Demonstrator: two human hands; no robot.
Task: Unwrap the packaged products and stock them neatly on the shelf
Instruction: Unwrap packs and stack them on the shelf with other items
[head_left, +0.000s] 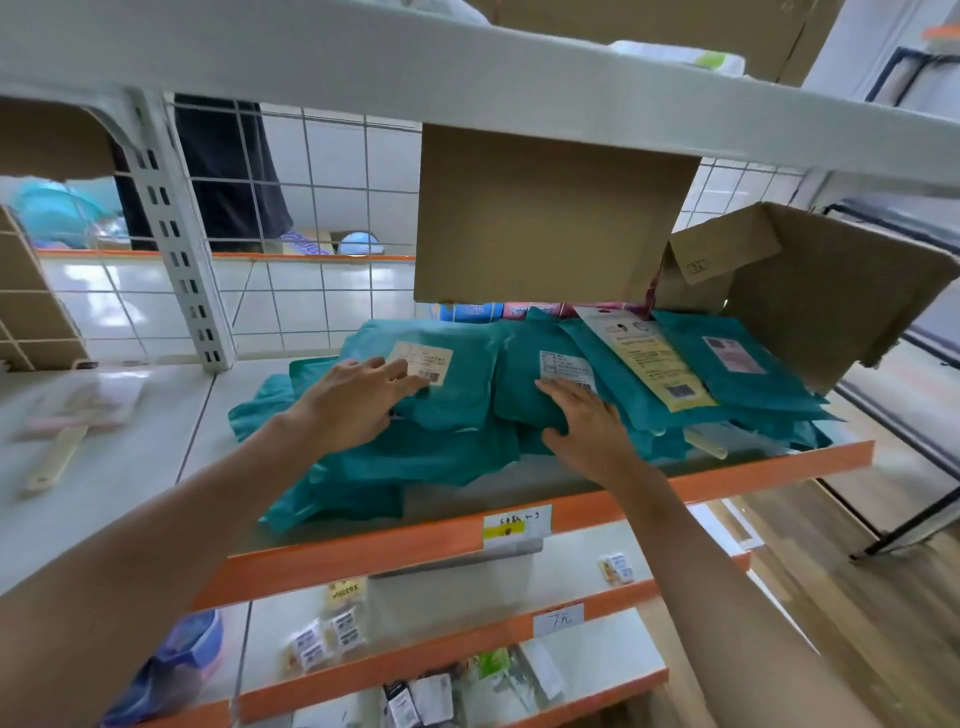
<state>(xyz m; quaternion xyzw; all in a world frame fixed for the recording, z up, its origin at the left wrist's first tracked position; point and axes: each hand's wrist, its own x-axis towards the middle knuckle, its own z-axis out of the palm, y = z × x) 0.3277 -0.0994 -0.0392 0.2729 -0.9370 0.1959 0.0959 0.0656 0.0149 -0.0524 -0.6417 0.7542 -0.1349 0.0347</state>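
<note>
Here the orange-edged shelf (571, 512) fills the middle of my view, and I place everything else by it. At the shelf's back stands an open cardboard box (831, 291), with one flap (550, 218) raised toward me and its side splayed out over the shelf's right end. Across the shelf's top, from its middle to its right end, lies a heap of teal packages (415, 457) in their wrapping, overlapping and untidy. The lowest of them reach the shelf's front lip. Near the shelf's right end, a flat packet with a pale yellow card (649, 364) lies slanted on the heap.

The left hand (358, 400) rests palm down on a tan-labelled package (452, 395) toward the shelf's middle. Its fingers are straight and loosely spread, the tips touch the label, and it pinches nothing. The right hand (587, 431) lies flat on the white-labelled package (524, 395) beside it, nearer the shelf's right end. Its fingers are straight and close together, and the thumb is down against the package's front fold. On the shelf's front lip, below the hands, sits a yellow-and-white price tag (517, 525).
</note>
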